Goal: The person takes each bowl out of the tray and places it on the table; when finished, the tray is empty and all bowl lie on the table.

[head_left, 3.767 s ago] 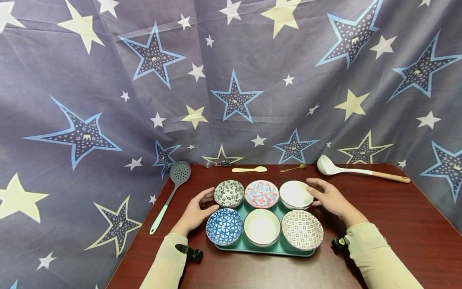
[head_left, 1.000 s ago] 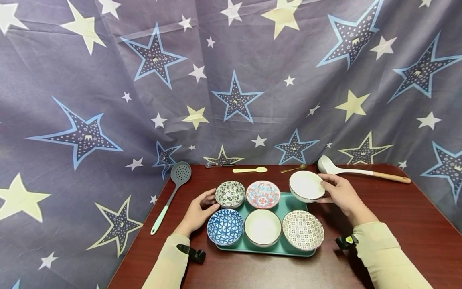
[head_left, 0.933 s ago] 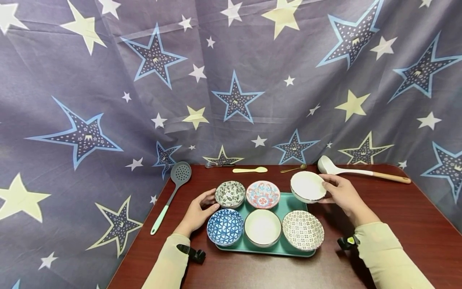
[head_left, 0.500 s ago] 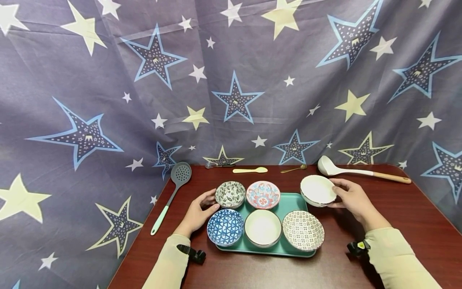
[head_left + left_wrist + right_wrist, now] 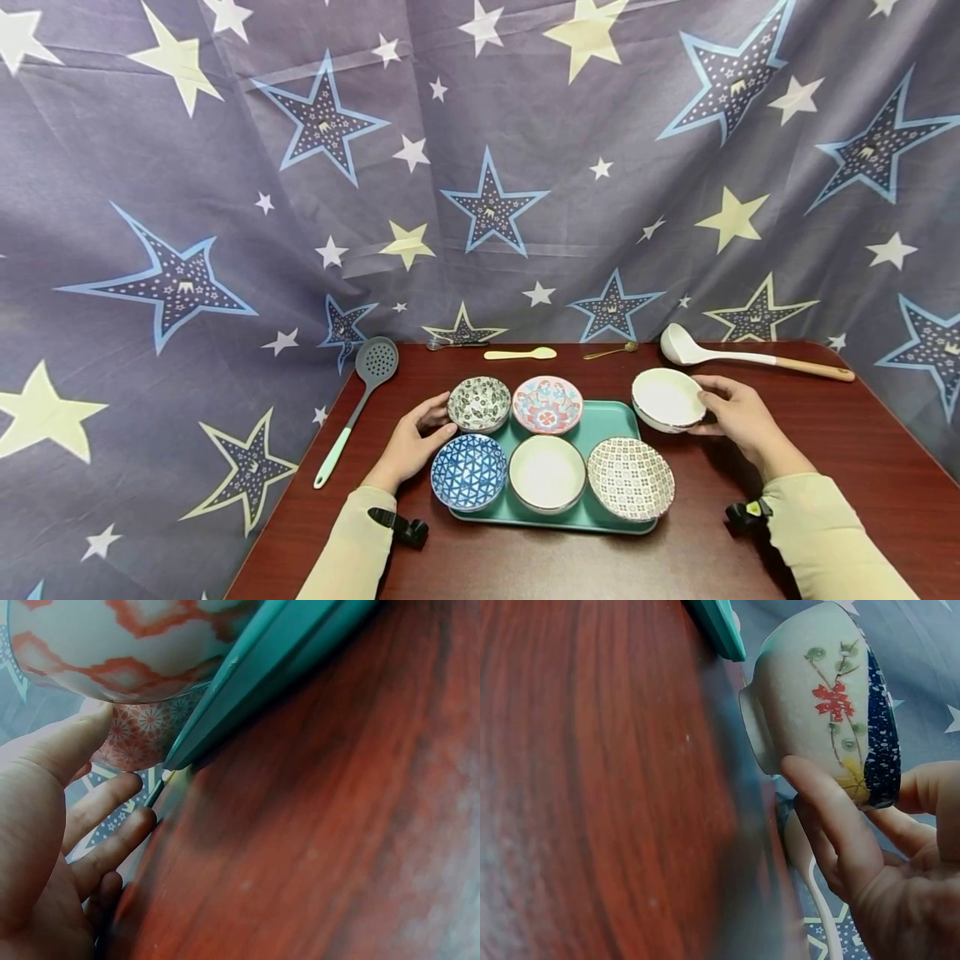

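Note:
My right hand [image 5: 746,421] grips a white bowl [image 5: 666,400] by its right side, just beyond the tray's right edge. In the right wrist view this bowl [image 5: 817,705] shows a red flower and a speckled dark-blue rim band. Its foot is at or just above the table; I cannot tell which. My left hand [image 5: 412,442] has relaxed fingers beside the black-and-white floral bowl [image 5: 480,403] and the blue triangle-patterned bowl [image 5: 468,472]. Its thumb appears to touch a bowl in the left wrist view. A teal tray [image 5: 603,421] lies under the bowls.
Also on the tray are a pink-and-blue bowl [image 5: 547,404], a cream bowl [image 5: 547,473] and a checked bowl [image 5: 630,478]. A slotted skimmer [image 5: 375,362] lies left, a white ladle [image 5: 682,346] back right. Small spoons, including a yellow spoon [image 5: 520,354], line the back edge.
The white bowl has come off the tray's back right corner in my right hand, moving right, then lower toward the table. My left hand has stayed in place.

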`<move>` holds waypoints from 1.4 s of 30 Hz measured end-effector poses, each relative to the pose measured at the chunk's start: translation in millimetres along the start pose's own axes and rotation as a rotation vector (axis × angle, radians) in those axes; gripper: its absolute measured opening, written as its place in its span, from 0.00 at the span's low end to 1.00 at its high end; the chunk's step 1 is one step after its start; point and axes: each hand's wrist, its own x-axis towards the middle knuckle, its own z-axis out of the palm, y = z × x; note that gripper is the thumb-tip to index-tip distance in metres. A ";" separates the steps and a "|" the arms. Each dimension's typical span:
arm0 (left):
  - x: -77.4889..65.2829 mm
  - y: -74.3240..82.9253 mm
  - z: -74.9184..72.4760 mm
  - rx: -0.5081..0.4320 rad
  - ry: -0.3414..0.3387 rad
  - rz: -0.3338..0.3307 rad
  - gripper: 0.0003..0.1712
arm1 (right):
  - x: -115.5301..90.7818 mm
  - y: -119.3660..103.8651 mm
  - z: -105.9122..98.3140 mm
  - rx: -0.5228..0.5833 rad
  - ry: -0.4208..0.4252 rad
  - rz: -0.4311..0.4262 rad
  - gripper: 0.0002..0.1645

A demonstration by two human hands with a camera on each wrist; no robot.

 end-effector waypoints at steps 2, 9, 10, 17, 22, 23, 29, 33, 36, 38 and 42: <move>0.8 -6.9 -0.2 0.008 -0.001 -0.005 0.35 | -0.6 0.1 -0.5 -0.011 0.001 0.001 0.30; 1.7 -16.1 -3.6 0.013 -0.011 -0.046 0.36 | -1.5 1.4 -3.7 -0.016 0.009 0.011 0.30; 1.8 -16.3 -3.9 0.019 -0.013 -0.049 0.36 | -1.7 1.8 -4.2 -0.017 0.005 0.012 0.30; 2.7 -16.7 -3.6 0.050 -0.028 -0.054 0.37 | -1.2 5.1 -4.5 -0.002 0.000 0.034 0.30; 3.1 -18.3 -3.6 0.048 -0.027 -0.058 0.37 | -0.5 6.6 -4.0 -0.010 0.008 0.042 0.30; 3.1 -18.6 -3.9 0.049 -0.027 -0.063 0.36 | -0.4 6.6 -3.8 -0.006 0.005 0.045 0.30; 2.2 -18.0 -4.5 0.043 -0.024 -0.075 0.37 | 0.0 4.4 -2.2 0.010 -0.017 0.048 0.30; 2.0 -18.0 -4.8 0.042 -0.028 -0.077 0.37 | 0.8 4.7 -2.1 0.001 -0.019 0.054 0.30; 2.2 -18.1 -4.8 0.045 -0.030 -0.074 0.37 | 1.1 4.6 -1.9 -0.008 -0.017 0.062 0.30; 2.4 -18.0 -4.7 0.049 -0.030 -0.073 0.37 | 1.0 4.2 -1.6 -0.012 -0.017 0.062 0.30; 2.3 -17.5 -4.3 0.052 -0.024 -0.074 0.36 | 1.1 4.9 -1.5 -0.016 -0.022 0.058 0.31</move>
